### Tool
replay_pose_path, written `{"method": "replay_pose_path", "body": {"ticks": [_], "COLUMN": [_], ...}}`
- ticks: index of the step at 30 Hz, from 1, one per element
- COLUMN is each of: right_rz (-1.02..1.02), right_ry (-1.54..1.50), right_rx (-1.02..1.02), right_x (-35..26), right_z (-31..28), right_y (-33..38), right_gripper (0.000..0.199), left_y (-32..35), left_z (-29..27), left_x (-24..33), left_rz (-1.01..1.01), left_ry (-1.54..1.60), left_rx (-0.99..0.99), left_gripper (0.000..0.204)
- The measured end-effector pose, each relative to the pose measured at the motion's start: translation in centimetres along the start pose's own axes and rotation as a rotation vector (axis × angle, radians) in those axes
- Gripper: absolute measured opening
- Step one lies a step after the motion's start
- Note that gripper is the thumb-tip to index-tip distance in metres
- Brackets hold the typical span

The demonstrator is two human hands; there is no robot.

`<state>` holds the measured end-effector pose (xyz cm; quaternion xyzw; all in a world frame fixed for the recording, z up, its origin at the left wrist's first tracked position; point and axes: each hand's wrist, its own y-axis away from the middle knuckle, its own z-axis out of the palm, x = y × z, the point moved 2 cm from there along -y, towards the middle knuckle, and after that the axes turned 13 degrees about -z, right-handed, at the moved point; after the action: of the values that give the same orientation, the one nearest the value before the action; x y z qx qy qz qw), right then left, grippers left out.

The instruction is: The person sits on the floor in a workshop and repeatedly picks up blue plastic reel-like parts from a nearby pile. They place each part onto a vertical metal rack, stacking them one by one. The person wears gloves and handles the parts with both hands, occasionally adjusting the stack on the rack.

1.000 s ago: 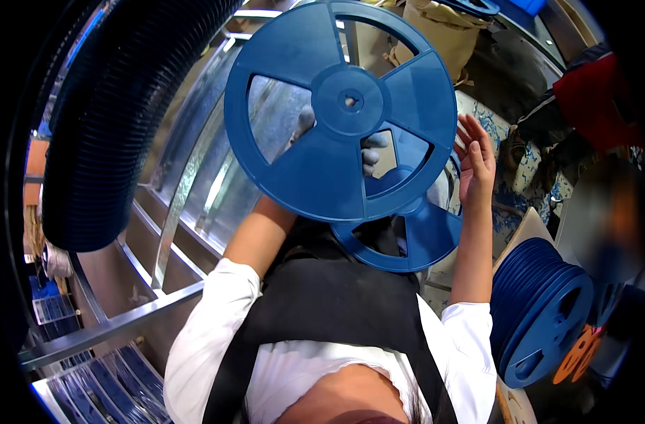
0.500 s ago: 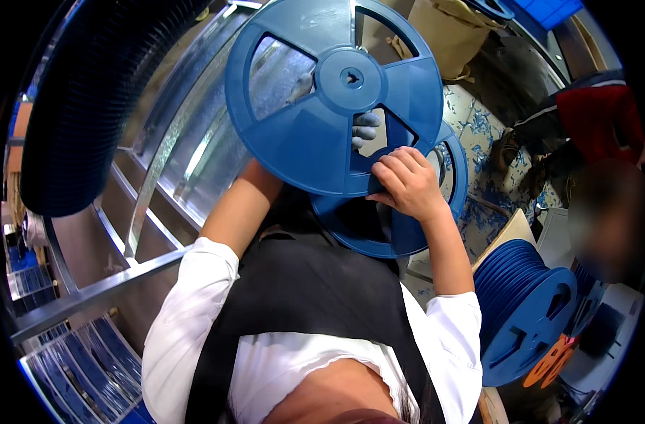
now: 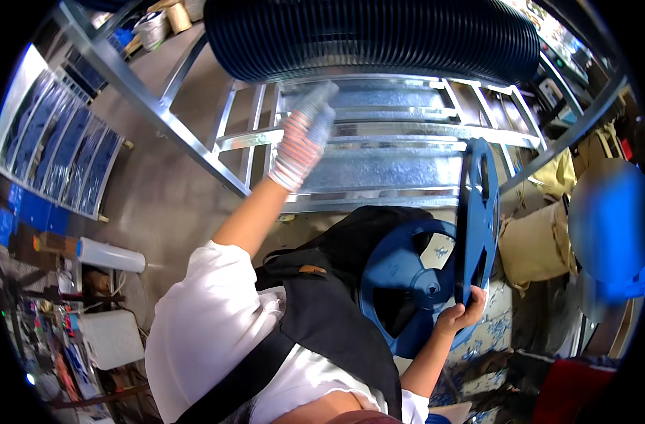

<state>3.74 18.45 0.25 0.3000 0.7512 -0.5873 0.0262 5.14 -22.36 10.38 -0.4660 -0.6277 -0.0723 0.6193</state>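
My left hand (image 3: 305, 138), in a striped glove with grey-coated fingers, reaches out over the metal rack. Its fingers are stretched, slightly smeared by motion, with nothing in them. At the lower right, my bare right hand (image 3: 466, 316) grips the bottom rim of a blue reel flange (image 3: 487, 212), which stands upright and shows nearly edge-on. Just left of it, a second blue flange (image 3: 379, 286) with a round hub and wide cut-outs leans by my black apron (image 3: 329, 318). Whether the two flanges are joined is hidden.
A metal frame rack (image 3: 379, 205) spans the view ahead, with a large roll of black corrugated tubing (image 3: 372, 42) on top. Tan sacks (image 3: 538, 244) stand at right. A wrapped stack (image 3: 50, 141) is at left. Blue scraps litter the floor, lower right; a red-clothed person (image 3: 573, 392) is nearby.
My view has swung toward the rack. My left hand has left the flange and stretches away from it. The flange has turned from face-on to nearly edge-on, still held by my right hand.
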Motion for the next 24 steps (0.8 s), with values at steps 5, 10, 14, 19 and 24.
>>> {"method": "replay_pose_path", "body": {"ticks": [5,10,14,19,24], "right_rz": [0.181,0.112,0.043,-0.073,-0.030], "right_ry": [-0.358,-0.442,-0.453,-0.418,-0.540], "right_rx": [0.241,0.352,0.348,0.263,0.164], "right_x": [1.2,3.0,0.1,-2.2,-7.9], "right_z": [2.0,3.3,2.3,1.4,3.6], "right_y": [0.1,2.4,0.7,-2.2,-8.1], "right_gripper": [0.055,0.046,0.046,0.048,0.041], "left_y": [-7.3,-12.6,-15.4,-16.9,-16.9], "left_z": [-9.1,-12.3,-11.8,-10.5,-10.1], "left_x": [-4.7,-8.9,-11.3,-11.8,-11.3], "left_rz": [-0.062,-0.271,-0.283,-0.251,-0.198], "left_ry": [-0.280,-0.715,-0.817,-0.805,-0.808], "left_rx": [0.567,0.616,0.640,0.758,0.784], "left_gripper": [0.046,0.080,0.090,0.090,0.090]}}
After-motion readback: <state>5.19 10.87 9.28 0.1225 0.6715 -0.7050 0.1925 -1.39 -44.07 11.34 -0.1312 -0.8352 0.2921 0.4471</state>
